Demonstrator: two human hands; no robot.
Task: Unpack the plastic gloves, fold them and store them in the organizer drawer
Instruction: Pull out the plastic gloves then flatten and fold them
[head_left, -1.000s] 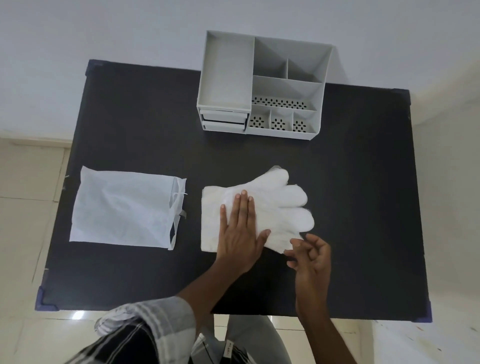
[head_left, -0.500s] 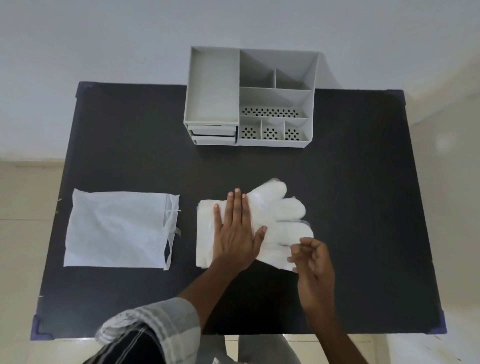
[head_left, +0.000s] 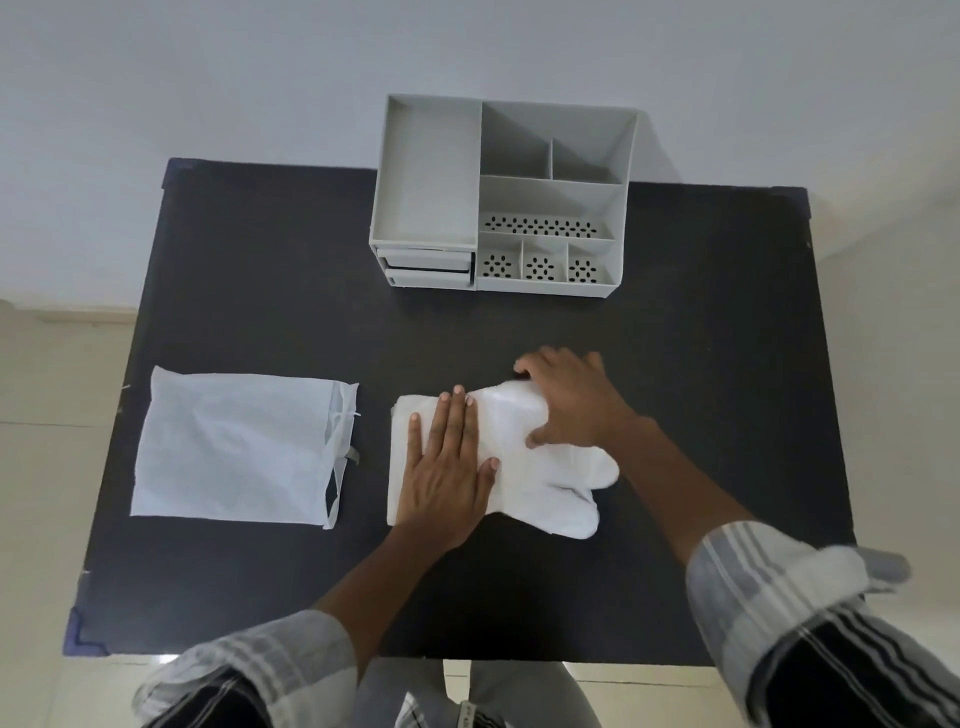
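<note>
A stack of white plastic gloves (head_left: 550, 486) lies flat in the middle of the black table (head_left: 701, 364), cuffs to the left and fingers to the right. My left hand (head_left: 447, 467) presses flat on the cuff half, fingers together and stretched out. My right hand (head_left: 571, 402) covers the upper glove fingers, with its fingertips curled over their far edge and its thumb on the plastic. The two lower glove fingers stick out to the right. The grey organizer (head_left: 423, 171) stands at the table's back edge, with two shut drawers (head_left: 426, 267) at its lower left front.
A flat white packaging bag (head_left: 234, 447) lies at the left of the table, its open mouth facing the gloves. The organizer's open compartments hold nothing. A pale wall rises behind the table, with tiled floor to either side.
My right hand has moved from the glove's near right edge up onto its upper fingers, which no longer show. My left hand has stayed pressed on the cuffs. The camera has tilted down a little.
</note>
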